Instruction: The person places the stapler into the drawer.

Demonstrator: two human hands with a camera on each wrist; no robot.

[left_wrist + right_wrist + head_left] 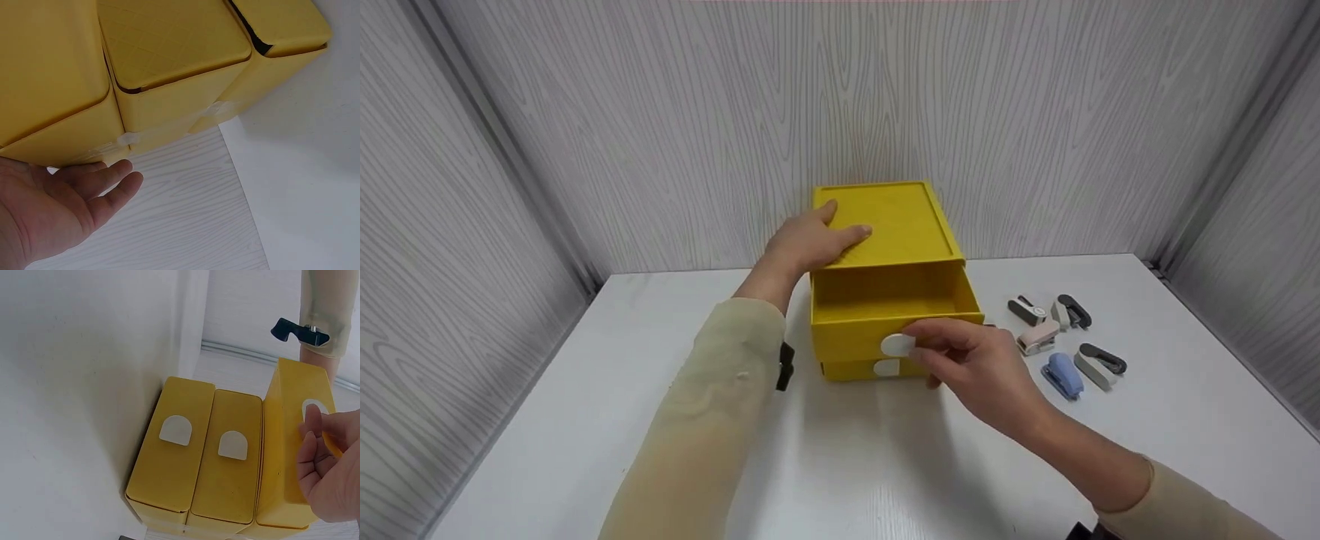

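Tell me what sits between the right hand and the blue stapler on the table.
Nothing: in the head view, bare white table separates the right hand from the blue stapler.

five small staplers (1065, 341), white table (885, 465), woodgrain walls (660, 112)

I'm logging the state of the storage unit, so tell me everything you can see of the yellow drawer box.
The yellow drawer box looks like matte plastic, with a recessed, faintly patterned top. It stands upright on the white table, back against the wood-grain wall. It has three stacked drawers, each with a white half-round tab. The top drawer is pulled out and looks empty as far as it shows; the two below are shut. The left hand rests flat on the top; the right hand pinches the top drawer's tab.
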